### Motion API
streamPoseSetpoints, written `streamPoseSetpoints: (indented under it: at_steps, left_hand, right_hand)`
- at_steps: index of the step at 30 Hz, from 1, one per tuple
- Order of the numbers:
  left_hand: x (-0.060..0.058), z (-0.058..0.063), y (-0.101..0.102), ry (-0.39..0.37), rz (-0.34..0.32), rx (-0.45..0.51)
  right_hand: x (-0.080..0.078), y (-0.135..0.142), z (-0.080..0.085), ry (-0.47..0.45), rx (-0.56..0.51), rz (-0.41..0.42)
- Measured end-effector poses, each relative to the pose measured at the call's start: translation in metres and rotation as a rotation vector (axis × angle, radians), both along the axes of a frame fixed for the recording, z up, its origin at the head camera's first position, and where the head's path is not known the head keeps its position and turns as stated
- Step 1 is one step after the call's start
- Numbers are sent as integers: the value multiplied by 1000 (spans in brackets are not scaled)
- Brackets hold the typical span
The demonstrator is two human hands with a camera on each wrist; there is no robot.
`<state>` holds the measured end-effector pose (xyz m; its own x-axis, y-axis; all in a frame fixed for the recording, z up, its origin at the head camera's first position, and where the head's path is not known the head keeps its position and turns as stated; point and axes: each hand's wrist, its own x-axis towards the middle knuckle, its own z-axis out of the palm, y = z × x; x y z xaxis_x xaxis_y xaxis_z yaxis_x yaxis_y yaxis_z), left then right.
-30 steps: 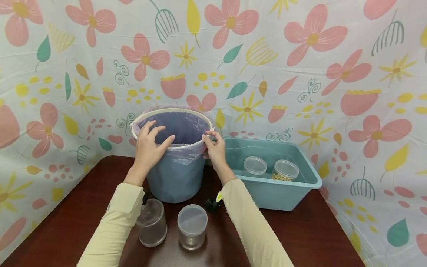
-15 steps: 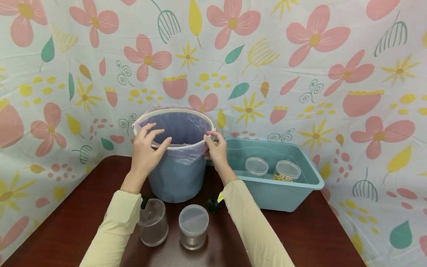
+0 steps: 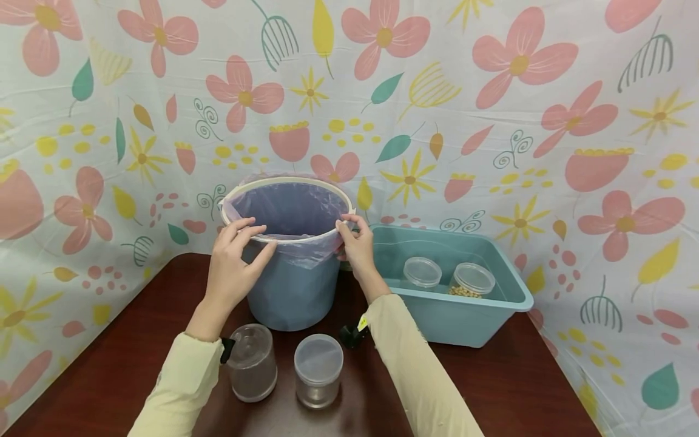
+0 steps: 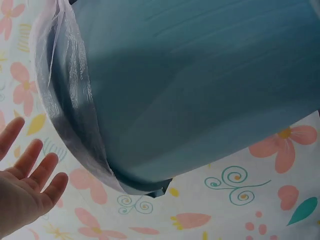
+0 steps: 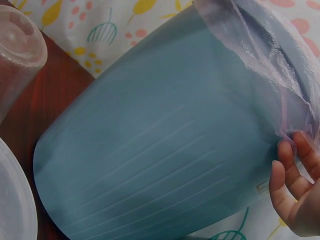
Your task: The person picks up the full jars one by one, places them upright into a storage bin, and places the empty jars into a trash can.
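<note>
A blue trash can (image 3: 295,294) stands at the back of the table, with a pale rim ring (image 3: 297,240) round its mouth. A thin, purplish clear trash bag (image 3: 315,254) lines it and hangs over the rim. My right hand (image 3: 357,246) pinches the bag's edge at the right side of the rim; in the right wrist view its fingers (image 5: 286,152) are curled at the bag's hem. At the front left of the rim my left hand (image 3: 232,264) is spread, holding nothing. The left wrist view shows the left hand (image 4: 25,192) apart from the bag-covered rim.
Two clear jars stand in front of the can: one plain jar (image 3: 253,367) and one with a frosted lid (image 3: 319,359). To the right, a teal tub (image 3: 453,325) holds a lidded jar (image 3: 422,273) and another jar of yellowish kernels (image 3: 473,279). Floral cloth (image 3: 415,121) hangs behind.
My left hand has drawn back from inside the rim, down and slightly left. The right hand stays at the right side of the rim. The head view has shifted slightly.
</note>
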<state>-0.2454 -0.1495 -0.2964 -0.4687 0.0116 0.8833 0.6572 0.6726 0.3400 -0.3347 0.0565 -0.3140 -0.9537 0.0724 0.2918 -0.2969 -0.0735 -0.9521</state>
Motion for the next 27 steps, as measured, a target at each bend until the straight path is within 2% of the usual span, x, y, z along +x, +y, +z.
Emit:
streamPoseSetpoints:
  at_steps: [9,18,27]
  left_hand:
    - [14,-15,-8,-15,-23,-44]
    - [27,-42,-5,-80,-48,-116]
    - [38,-69,1,-113,-84,-161]
  right_hand:
    - [-1,-1,0,-2,-2,-8]
    - [1,0,2,-19,2,9]
    - [-2,-1,1,-13,19,-7]
